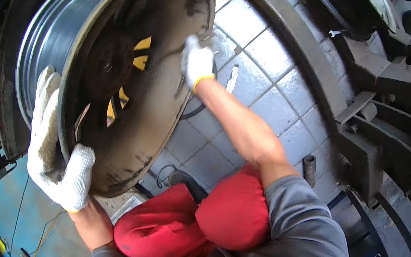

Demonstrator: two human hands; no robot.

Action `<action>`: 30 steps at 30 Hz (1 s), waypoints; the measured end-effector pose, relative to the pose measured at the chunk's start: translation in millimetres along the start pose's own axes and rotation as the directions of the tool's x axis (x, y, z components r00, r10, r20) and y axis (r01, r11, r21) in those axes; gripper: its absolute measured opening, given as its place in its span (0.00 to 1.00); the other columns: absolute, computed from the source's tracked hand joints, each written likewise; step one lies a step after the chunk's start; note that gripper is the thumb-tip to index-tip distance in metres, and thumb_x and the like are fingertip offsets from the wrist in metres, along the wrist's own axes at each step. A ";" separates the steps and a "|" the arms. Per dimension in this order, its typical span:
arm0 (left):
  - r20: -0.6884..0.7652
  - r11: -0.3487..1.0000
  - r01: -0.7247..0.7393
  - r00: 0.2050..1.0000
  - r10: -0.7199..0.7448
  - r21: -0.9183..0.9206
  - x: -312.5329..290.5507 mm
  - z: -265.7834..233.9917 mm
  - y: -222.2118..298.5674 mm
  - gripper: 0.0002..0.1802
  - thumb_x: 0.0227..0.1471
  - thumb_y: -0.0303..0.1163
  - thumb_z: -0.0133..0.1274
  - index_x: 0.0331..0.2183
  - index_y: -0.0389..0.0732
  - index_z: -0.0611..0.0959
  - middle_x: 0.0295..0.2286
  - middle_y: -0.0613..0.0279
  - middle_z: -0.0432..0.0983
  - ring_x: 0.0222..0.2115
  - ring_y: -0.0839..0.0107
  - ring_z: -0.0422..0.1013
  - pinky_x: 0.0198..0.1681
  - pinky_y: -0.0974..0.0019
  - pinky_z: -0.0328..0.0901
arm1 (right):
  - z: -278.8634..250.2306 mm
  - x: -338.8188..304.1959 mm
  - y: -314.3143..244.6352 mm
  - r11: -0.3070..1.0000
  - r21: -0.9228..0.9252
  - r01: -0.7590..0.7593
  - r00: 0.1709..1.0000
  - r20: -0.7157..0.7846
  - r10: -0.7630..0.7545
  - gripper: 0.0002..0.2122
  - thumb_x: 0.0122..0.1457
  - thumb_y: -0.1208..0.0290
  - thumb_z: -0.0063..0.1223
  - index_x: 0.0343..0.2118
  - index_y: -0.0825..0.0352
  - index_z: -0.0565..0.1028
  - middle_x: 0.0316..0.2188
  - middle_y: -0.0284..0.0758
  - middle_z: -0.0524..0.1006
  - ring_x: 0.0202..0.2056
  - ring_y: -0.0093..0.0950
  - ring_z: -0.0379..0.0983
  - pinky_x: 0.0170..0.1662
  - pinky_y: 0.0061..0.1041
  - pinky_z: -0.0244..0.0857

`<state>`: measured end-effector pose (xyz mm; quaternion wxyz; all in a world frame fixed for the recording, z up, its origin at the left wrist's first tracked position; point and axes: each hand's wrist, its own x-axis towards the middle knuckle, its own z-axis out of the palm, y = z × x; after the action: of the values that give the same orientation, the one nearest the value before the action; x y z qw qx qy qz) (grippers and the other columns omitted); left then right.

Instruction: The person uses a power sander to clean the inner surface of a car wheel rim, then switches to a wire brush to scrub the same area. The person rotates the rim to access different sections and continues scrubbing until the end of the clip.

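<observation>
A large bare metal wheel rim (160, 98) is tipped up on edge in front of the person's red trousers (166, 223), over to the left, its dished inner side turned toward them. What carries its weight I can't make out. The left grip (57, 152), in a soiled white knit glove, is clasped round the rim's lower-left edge: fingers along the silver ribbed outer wall (53, 33), thumb over the lip on the inner side. The right grip (197, 64), in a white glove with a yellow cuff, is at the opposite edge with its fingers curled. A thin grey object (207, 36) shows just past them, but it's blurred, and I can't tell whether it is held or whether that glove touches the metal.

As for how far along things are, no tyre sits on the rim, so any stripping seems done. The inner side looks unfinished to my eye: a brown film covers much of it, with dark smears toward top and bottom and a grimy hub, while the outer wall gleams. If this is cleaning, as I'd judge, most of the inside is left. Yellow patches (141, 61) show through the openings round the hub, and a black hose-like loop (198, 109) curves beside the rim, above the shiny grey tiled floor (282, 107)
</observation>
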<state>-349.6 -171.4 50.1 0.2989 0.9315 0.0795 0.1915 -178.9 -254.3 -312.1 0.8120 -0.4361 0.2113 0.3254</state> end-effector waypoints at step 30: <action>0.002 0.996 0.003 1.000 -0.003 -0.094 -10.0 -1.6 -13.2 0.44 0.57 0.47 0.69 0.66 0.28 0.80 0.69 0.30 0.70 0.72 0.34 0.65 0.72 0.38 0.65 | -9.6 -27.5 -12.5 0.977 0.213 -0.006 0.997 -0.071 0.021 0.12 0.75 0.56 0.59 0.37 0.58 0.76 0.19 0.21 0.67 0.16 0.20 0.61 0.19 0.26 0.53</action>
<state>-359.7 -162.5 40.5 0.3426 0.9165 0.0716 0.1939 -189.7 -276.9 -292.8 0.8434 -0.3570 0.2772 0.2905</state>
